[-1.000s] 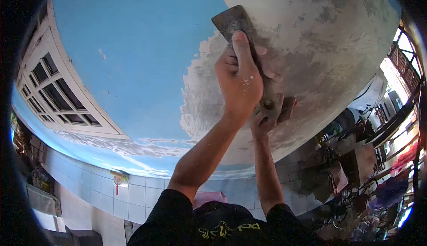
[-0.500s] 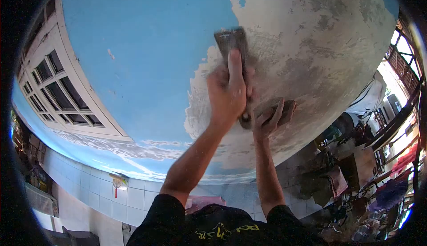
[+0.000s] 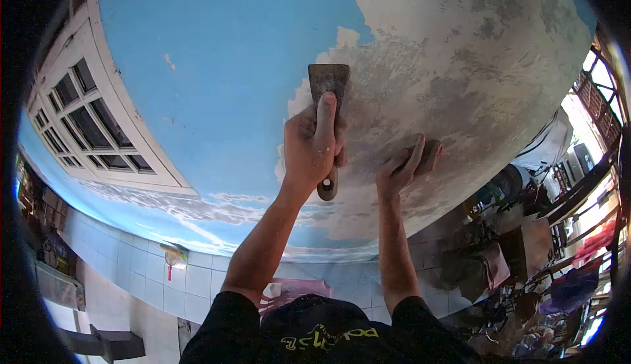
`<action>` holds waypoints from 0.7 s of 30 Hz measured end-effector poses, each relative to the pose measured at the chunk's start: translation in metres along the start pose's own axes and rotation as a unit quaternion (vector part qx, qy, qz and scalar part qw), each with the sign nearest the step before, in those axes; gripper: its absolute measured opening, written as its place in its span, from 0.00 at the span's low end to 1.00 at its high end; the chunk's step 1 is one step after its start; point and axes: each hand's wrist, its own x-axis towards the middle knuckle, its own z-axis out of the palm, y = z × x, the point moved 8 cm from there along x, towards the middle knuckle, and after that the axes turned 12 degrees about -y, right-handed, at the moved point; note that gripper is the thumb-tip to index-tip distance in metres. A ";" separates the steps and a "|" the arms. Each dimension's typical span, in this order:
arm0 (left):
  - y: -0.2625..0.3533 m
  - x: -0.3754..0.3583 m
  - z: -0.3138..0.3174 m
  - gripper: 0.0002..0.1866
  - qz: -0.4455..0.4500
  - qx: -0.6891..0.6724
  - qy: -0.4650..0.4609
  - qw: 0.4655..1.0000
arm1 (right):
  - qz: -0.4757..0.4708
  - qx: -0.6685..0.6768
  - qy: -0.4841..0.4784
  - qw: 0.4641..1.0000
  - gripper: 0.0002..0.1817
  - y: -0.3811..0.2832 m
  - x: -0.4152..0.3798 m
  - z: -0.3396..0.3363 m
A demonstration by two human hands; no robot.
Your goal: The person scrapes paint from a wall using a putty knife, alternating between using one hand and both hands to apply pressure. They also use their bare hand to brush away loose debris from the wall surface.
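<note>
My left hand [image 3: 309, 144] is closed around the handle of a paint scraper [image 3: 328, 78], thumb pressed along it. The scraper's wide dark blade points up at the ragged edge where blue paint [image 3: 217, 94] meets the bare, patchy grey wall [image 3: 453, 81]. Its handle end, with a hole, sticks out below the fist. Lower and to the right, my right hand [image 3: 397, 172] has its fingers wrapped round a dark, flat block [image 3: 430, 156] against the bare wall. The fingers hide much of this block, and its exact kind cannot be made out. Pale dust speckles my left hand.
A white-framed window [image 3: 92, 124] is set in the wall at left. Pale tiles [image 3: 197, 285] run below the painted part, with a small red-handled item [image 3: 174, 259] hanging there. A pink cloth or sheet [image 3: 299, 290] lies low in the middle. Clutter [image 3: 526, 285] fills the lower right.
My left hand and the scraper have moved left and down, away from my right hand, and the blade now stands more upright. My right hand has shifted only slightly.
</note>
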 end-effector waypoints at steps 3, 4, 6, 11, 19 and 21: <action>0.018 0.016 0.004 0.27 0.051 -0.019 0.003 0.999 | -0.008 0.009 0.006 1.000 0.24 0.001 0.000 0.000; 0.015 0.014 0.003 0.27 0.046 -0.020 0.004 0.999 | -0.006 0.008 0.001 1.000 0.24 0.001 -0.002 -0.001; 0.005 0.008 -0.001 0.28 0.020 -0.005 0.014 1.000 | -0.009 0.009 0.009 1.000 0.23 -0.001 0.001 -0.002; 0.009 0.010 -0.002 0.28 0.015 -0.011 0.002 1.000 | -0.013 -0.011 0.001 1.000 0.24 -0.002 0.000 -0.001; -0.013 -0.010 -0.009 0.28 -0.013 0.016 -0.003 1.000 | -0.014 -0.039 -0.006 0.999 0.24 -0.001 0.000 -0.001; -0.002 -0.002 -0.009 0.28 -0.028 0.013 0.006 1.000 | -0.011 -0.023 -0.004 1.000 0.25 -0.008 0.004 -0.006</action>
